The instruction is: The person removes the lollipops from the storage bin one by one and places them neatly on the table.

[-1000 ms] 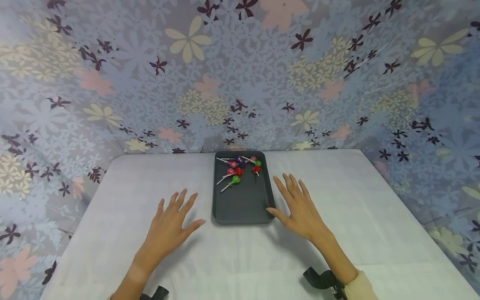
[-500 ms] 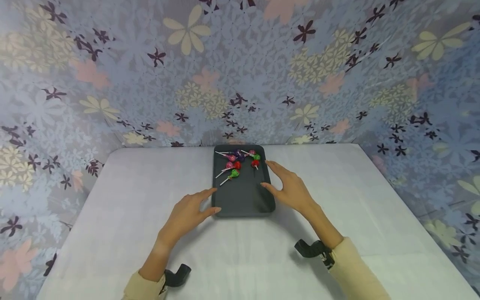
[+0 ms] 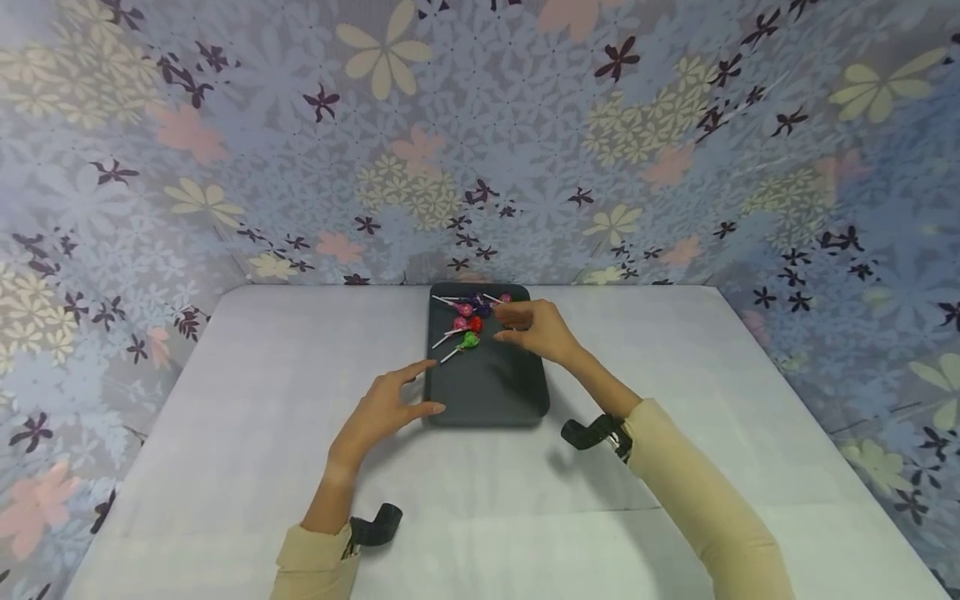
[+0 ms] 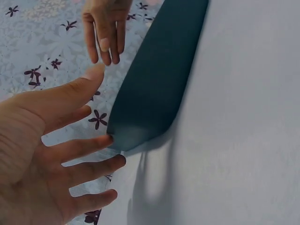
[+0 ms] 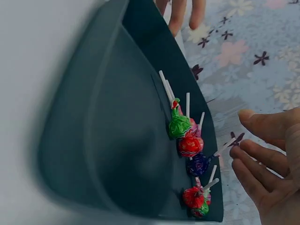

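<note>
A dark grey tray point(image 3: 487, 392) holds several wrapped lollipops, bunched toward its far end. Nearest the middle lies a green lollipop point(image 3: 471, 340), with a red lollipop point(image 3: 476, 324) just behind it. My right hand point(image 3: 547, 333) reaches over the tray's right rim near the far lollipops, partly covering them from the head camera. The right wrist view shows its fingers and thumb apart, holding nothing, beside a dark blue lollipop point(image 5: 199, 165). My left hand point(image 3: 378, 408) is at the tray's left edge, fingertips right at the rim, thumb and fingers spread.
A white-covered table point(image 3: 300, 333) carries the tray near its far edge. Behind and beside it hangs flower-patterned cloth point(image 3: 525, 167). A black wrist mount point(image 3: 378, 525) sticks out from the left forearm, and another black mount point(image 3: 588, 432) from the right.
Both hands have come inward from beside the tray. The right moved forward and left over the lollipops; the left moved right to the tray's edge. The lollipops in view have kept their places.
</note>
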Demonstrator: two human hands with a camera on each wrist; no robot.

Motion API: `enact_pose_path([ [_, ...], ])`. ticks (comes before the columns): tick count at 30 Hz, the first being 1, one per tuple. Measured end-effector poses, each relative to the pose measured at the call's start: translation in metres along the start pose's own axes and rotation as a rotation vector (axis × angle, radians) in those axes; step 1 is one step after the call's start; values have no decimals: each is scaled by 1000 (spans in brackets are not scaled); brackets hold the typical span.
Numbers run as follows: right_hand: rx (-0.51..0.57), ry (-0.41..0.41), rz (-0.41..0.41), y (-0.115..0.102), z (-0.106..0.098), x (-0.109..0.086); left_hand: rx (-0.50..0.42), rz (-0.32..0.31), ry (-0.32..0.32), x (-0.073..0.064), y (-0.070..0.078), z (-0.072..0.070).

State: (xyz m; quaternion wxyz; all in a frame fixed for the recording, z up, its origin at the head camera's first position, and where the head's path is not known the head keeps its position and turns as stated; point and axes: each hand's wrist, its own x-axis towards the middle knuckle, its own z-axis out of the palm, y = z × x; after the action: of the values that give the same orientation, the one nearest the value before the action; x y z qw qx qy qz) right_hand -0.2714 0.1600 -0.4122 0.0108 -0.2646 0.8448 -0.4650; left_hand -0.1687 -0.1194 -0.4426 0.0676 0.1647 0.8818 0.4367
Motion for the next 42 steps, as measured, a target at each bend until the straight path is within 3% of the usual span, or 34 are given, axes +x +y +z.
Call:
enact_pose_path([
  [7,235,-71,196,2,9,22,108,-44,-32,2,-3,-1],
  [10,268,-90,228,5,15,29,169,-45,-22,3,-3,-1],
  [12,213,-99,216,7,19,32,212,-45,-12,4,-2,0],
  [16,-9,-127,160,11,28,39,337,-48,13,4,-1,1],
  [19,-110,-152,157,12,36,43,360,-62,20,3,-1,2],
  [26,-186,-175,192,10,43,48,197,-136,-37,3,-5,1],
  [35,-222,-219,208,5,43,52,301,-1,-143,-8,-19,-1],
  [42,-222,-207,217,8,46,50,279,16,-152,-8,-19,0],
])
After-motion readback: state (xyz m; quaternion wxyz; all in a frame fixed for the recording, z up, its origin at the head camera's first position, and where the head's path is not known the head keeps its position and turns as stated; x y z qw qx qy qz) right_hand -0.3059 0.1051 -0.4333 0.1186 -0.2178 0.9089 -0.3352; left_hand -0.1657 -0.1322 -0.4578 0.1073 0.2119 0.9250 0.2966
